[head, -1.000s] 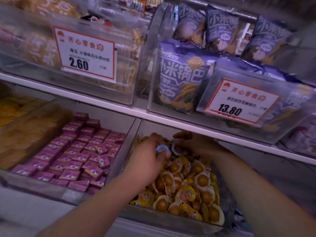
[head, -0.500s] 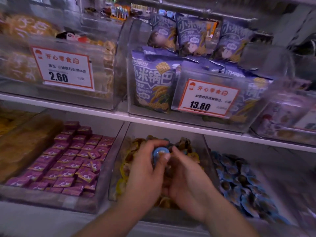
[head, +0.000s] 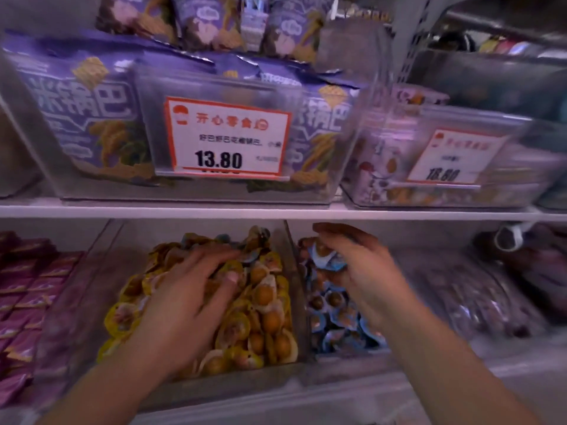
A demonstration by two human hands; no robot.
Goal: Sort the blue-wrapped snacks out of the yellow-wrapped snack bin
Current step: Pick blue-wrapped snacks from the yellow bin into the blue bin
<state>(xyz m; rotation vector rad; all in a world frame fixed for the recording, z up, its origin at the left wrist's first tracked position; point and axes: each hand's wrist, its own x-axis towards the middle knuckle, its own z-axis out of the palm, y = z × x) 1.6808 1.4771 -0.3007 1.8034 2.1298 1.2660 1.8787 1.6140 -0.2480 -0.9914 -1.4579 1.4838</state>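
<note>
A clear bin (head: 285, 240) on the lower shelf holds a heap of yellow-wrapped snacks (head: 270, 314). My left hand (head: 196, 289) lies on that heap with its fingers spread flat over the wrappers. To the right, a second clear bin holds blue-wrapped snacks (head: 334, 320). My right hand (head: 365, 271) hovers over this bin, and its curled fingers hold a blue-wrapped snack (head: 326, 257). A few bluish wrappers (head: 250, 256) show at the back of the yellow heap, just past my left fingertips.
Left of the yellow bin is a tray of purple packets (head: 21, 289). The white shelf edge (head: 276, 211) runs just above both hands. Above it stand clear bins of purple bags with price tags, 13.80 (head: 225, 139) and another tag (head: 451, 157) to the right.
The blue-wrapped snack passed from my left hand to my right, which carried it right over the blue bin. My left hand dropped flat onto the yellow heap. The view shifted right.
</note>
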